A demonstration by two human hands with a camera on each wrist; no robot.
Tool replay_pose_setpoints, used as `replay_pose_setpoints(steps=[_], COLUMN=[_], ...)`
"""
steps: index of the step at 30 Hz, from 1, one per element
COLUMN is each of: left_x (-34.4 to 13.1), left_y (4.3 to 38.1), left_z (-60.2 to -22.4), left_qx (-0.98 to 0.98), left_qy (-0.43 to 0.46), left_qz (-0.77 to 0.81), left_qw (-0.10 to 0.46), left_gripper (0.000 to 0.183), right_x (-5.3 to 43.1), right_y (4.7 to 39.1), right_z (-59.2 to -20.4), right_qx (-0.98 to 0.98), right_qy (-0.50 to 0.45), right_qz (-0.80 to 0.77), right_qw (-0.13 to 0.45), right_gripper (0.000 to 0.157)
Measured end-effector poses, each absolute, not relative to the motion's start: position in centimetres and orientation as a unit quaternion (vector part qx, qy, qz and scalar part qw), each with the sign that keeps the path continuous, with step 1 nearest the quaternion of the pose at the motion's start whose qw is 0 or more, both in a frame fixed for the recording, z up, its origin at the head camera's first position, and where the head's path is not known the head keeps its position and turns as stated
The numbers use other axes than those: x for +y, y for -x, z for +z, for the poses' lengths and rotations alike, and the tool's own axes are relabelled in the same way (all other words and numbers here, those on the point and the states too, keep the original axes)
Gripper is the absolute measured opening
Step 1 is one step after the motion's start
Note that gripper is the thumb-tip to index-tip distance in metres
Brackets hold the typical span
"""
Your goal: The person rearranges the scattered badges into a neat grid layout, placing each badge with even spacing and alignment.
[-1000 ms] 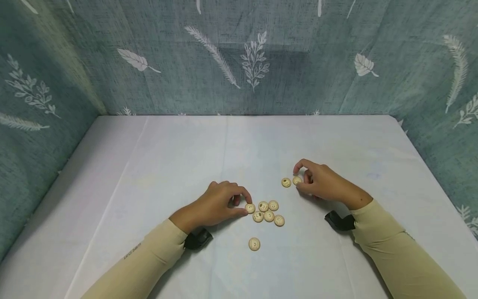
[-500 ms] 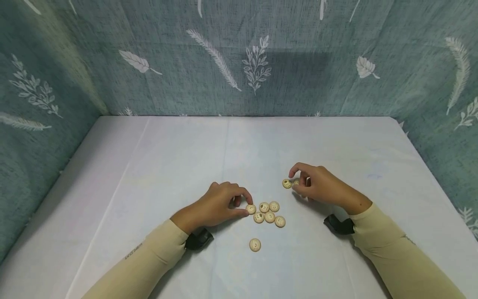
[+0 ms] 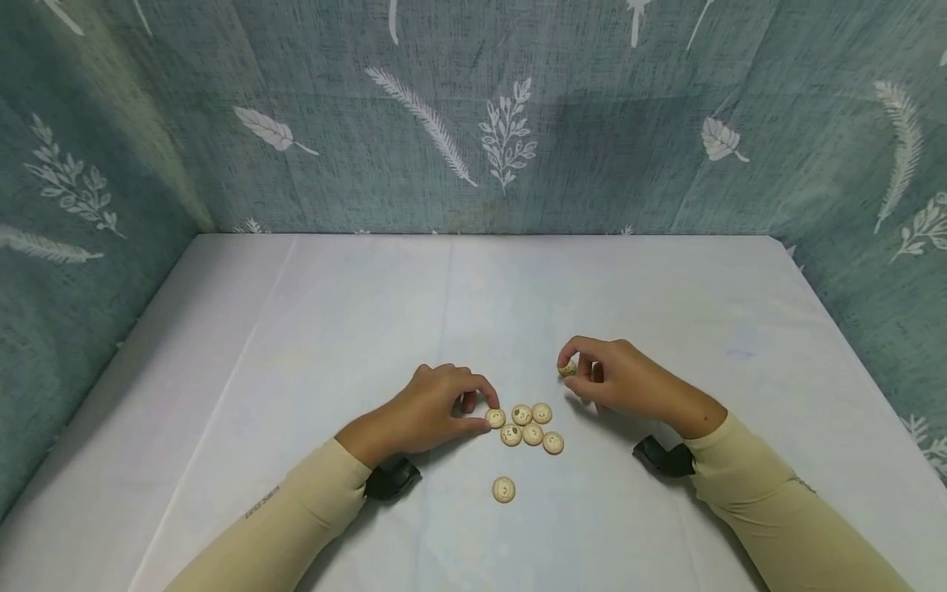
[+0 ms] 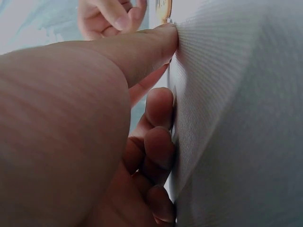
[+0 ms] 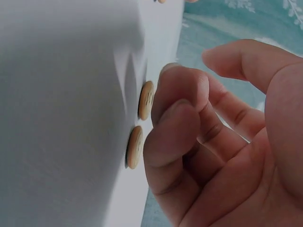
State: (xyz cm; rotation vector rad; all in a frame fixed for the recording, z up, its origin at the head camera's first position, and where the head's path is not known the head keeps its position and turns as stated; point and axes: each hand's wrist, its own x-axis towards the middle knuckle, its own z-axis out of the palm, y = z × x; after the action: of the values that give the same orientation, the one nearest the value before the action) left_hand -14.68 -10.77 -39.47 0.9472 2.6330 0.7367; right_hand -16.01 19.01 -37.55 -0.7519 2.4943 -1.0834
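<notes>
Pale, round wooden discs point(image 3: 532, 434) lay clustered on the white cloth point(image 3: 355, 329); your left hand point(image 3: 431, 411) pinched the leftmost disc point(image 3: 495, 418). Your right hand point(image 3: 629, 378) had slid left, its thumb and forefinger straddling a far disc point(image 3: 566, 370), grip uncertain, so that one apparently became your focus.

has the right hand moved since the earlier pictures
Yes: in the head view, the right hand has moved left and slightly down the picture, judged against the lone button.
</notes>
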Motion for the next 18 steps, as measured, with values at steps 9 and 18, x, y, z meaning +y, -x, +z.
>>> replay_pose_setpoints(steps=[9,18], left_x=[-10.3,-9.7], left_y=[13.5,12.3], left_z=[-39.9,-39.7], left_qx=[0.907,0.911], left_qy=[-0.317,-0.308], left_qz=[0.251,0.253], left_qw=[0.119,0.111], left_gripper=[0.019,0.019], right_x=[18.7,18.7], right_y=[14.8,13.9], right_z=[-37.8,-38.0], right_qx=[0.875,0.873], right_qy=[0.274,0.295], right_qz=[-0.362,-0.346], right_qw=[0.170,0.176], right_gripper=[0.017,0.018])
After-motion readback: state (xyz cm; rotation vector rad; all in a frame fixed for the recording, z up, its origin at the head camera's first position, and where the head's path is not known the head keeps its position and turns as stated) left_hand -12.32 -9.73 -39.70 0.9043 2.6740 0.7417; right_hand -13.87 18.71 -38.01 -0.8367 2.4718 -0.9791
